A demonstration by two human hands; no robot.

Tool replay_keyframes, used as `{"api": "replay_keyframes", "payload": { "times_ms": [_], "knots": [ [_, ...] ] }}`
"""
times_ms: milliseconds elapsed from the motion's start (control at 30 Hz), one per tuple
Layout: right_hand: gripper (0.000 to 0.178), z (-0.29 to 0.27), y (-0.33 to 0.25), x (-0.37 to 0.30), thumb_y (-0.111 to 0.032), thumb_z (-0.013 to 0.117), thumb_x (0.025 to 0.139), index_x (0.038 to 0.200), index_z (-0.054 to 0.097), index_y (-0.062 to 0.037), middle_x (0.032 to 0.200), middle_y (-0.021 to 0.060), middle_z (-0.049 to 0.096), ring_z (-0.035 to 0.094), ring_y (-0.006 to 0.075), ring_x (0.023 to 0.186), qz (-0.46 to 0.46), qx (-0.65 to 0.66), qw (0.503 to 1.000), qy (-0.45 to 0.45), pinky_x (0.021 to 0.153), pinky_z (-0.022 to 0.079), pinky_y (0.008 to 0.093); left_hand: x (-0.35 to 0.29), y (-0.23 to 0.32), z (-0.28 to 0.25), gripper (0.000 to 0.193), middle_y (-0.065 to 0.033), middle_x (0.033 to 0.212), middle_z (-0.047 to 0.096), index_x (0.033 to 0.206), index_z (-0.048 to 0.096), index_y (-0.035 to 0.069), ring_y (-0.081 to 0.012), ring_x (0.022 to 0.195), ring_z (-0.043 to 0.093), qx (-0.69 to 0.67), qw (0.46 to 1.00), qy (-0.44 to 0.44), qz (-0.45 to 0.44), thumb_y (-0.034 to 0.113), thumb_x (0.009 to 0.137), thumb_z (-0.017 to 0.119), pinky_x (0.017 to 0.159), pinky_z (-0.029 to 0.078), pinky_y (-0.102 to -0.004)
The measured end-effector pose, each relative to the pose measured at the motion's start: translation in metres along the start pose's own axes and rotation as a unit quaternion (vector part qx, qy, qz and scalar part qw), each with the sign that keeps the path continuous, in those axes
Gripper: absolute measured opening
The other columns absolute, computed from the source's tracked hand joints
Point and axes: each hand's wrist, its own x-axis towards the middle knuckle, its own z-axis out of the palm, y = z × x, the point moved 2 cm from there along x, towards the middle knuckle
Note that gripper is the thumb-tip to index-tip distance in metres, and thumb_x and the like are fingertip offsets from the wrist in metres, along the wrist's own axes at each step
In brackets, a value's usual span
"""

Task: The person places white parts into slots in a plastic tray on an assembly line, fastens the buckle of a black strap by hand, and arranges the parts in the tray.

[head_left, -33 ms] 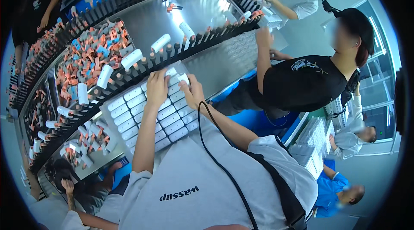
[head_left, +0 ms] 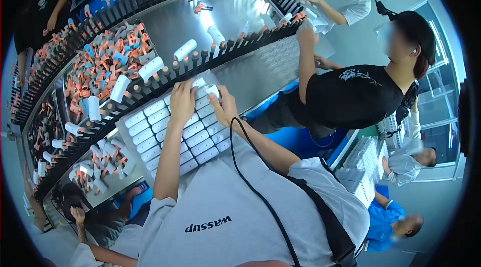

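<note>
Because the black cable (head_left: pixel 255 187) hangs down the pale shirt (head_left: pixel 210 217) and loops close by the right wrist, it seems wise to keep it clear of the work. Just beyond the shirt, a clear tray (head_left: pixel 123 129) lies tilted across the view, packed with rows of rounded white blocks (head_left: pixel 203 140), many with a small dark mark on top. The right hand (head_left: pixel 226 104) pinches a white piece (head_left: pixel 212 89) between thumb and fingers at the tray's upper right corner; whether it is seated or raised is hard to tell. A light pinch on its sides, held level, would probably spare its neighbours a knock. The left hand (head_left: pixel 182 101) lies over the upper rows with its fingers bent at the far edge; I cannot tell whether they grasp a block or merely rest. Used as a steady, it would do best pressing gently, since a thin-looking tray may flex. Past the tray runs a black rail (head_left: pixel 199 69) of upright pegs, some bearing white sleeves (head_left: pixel 152 68), so the tray's far edge is best kept off them. Beyond that sit a heap of orange and grey parts (head_left: pixel 107 61) and a bare metal surface (head_left: pixel 170 21).
</note>
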Motion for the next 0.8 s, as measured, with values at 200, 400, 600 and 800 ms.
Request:
{"api": "replay_keyframes", "payload": {
  "times_ms": [200,400,600,800],
  "knots": [
    [0.032,-0.003,-0.005,-0.004,-0.027,0.060,0.100,0.116,0.056,0.0013,0.084,0.0178,0.068,0.067,0.0296,0.074,-0.002,-0.055,0.998,-0.016,0.069,0.051,0.0377,-0.002,-0.002,0.001,0.027,-0.0191,0.108,0.068,0.118,0.063,0.001,-0.0366,0.104,0.061,-0.002,1.000,0.005,-0.003,0.009,0.093,0.064,0.091,0.049,-0.0445],
    [0.036,-0.012,-0.026,-0.016,-0.026,0.062,0.096,0.118,0.056,0.0020,0.089,0.0239,0.065,0.064,0.0415,0.083,-0.033,-0.141,0.989,-0.038,0.079,0.049,0.0480,-0.005,0.000,0.003,0.027,-0.0205,0.110,0.066,0.121,0.061,0.001,-0.0388,0.104,0.061,-0.039,0.997,0.028,-0.054,0.012,0.096,0.061,0.089,0.050,-0.0460],
    [0.036,-0.014,-0.020,-0.021,-0.024,0.061,0.096,0.119,0.055,0.0025,0.093,0.0232,0.063,0.060,0.0425,0.088,-0.035,-0.098,0.994,-0.042,0.084,0.045,0.0495,-0.005,-0.005,0.004,0.032,-0.0200,0.104,0.065,0.121,0.059,0.000,-0.0345,0.089,0.063,-0.075,0.993,0.054,-0.069,0.020,0.097,0.064,0.077,0.050,-0.0421],
    [0.035,-0.016,-0.006,-0.027,-0.024,0.065,0.097,0.121,0.056,-0.0007,0.096,0.0198,0.062,0.061,0.0317,0.080,-0.035,-0.083,0.996,-0.015,0.072,0.049,0.0404,-0.003,-0.002,0.006,0.042,-0.0180,0.107,0.068,0.126,0.058,0.000,-0.0301,0.093,0.067,-0.130,0.987,0.055,-0.072,0.021,0.092,0.073,0.078,0.053,-0.0363]
  ]
}}
